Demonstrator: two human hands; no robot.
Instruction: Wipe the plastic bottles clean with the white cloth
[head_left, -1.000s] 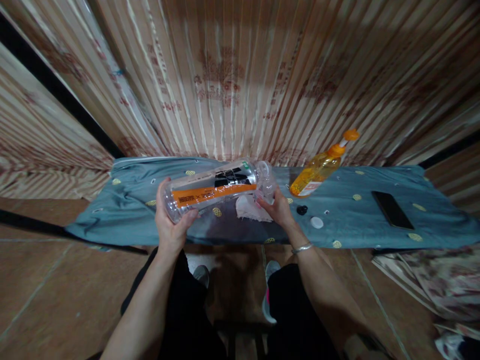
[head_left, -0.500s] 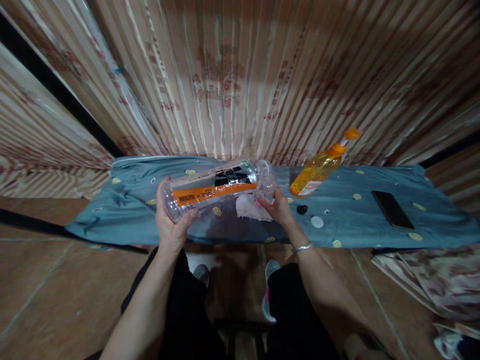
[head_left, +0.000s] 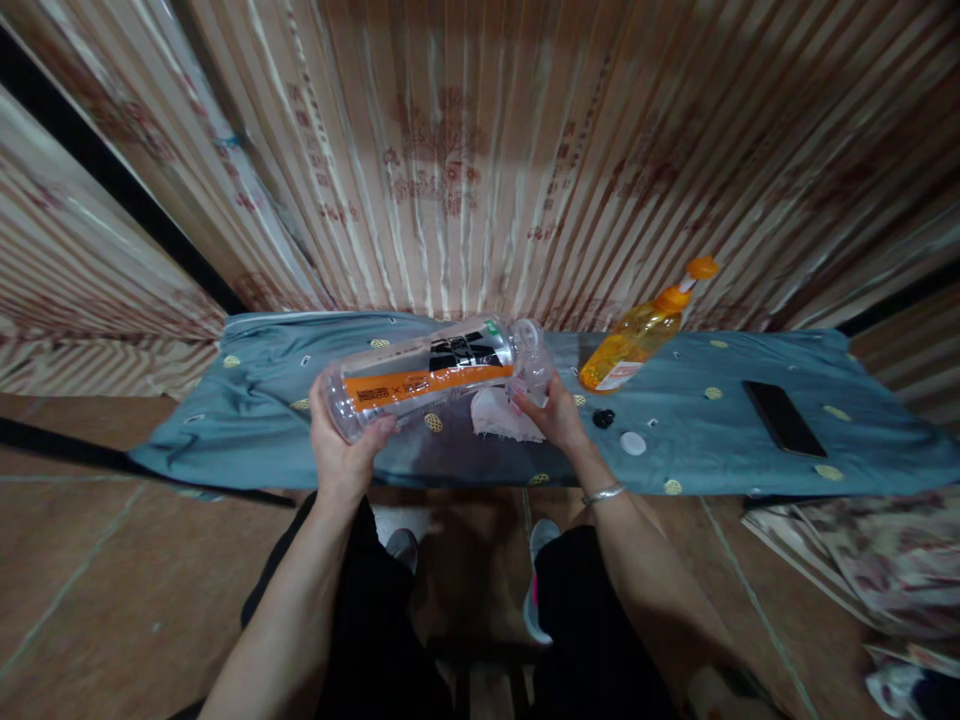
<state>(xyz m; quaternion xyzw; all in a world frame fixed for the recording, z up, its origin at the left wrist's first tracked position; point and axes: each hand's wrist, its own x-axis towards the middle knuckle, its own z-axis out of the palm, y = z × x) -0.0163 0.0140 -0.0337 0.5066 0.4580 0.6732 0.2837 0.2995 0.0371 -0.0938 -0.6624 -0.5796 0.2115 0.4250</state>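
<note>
A large clear plastic bottle (head_left: 427, 370) with an orange, black and silver label lies nearly level above the bench, its neck to the right and a little raised. My left hand (head_left: 341, 440) is wrapped round its base. At the neck end, my right hand (head_left: 559, 415) grips a smaller clear plastic container (head_left: 534, 372). The two meet or overlap there; whether the mouths touch I cannot tell. Beneath them lies a pale frayed cloth (head_left: 506, 418). A small black cap (head_left: 604, 418) and a white round cap (head_left: 633, 443) rest just right of my right hand.
An orange-yellow pump bottle (head_left: 630, 345) leans in view behind the caps. Farther right lies a dark phone (head_left: 784, 418). Blue-green patterned cloth (head_left: 247, 410) covers the narrow bench. A striped curtain (head_left: 450, 150) hangs directly behind, with dark metal bars at both sides.
</note>
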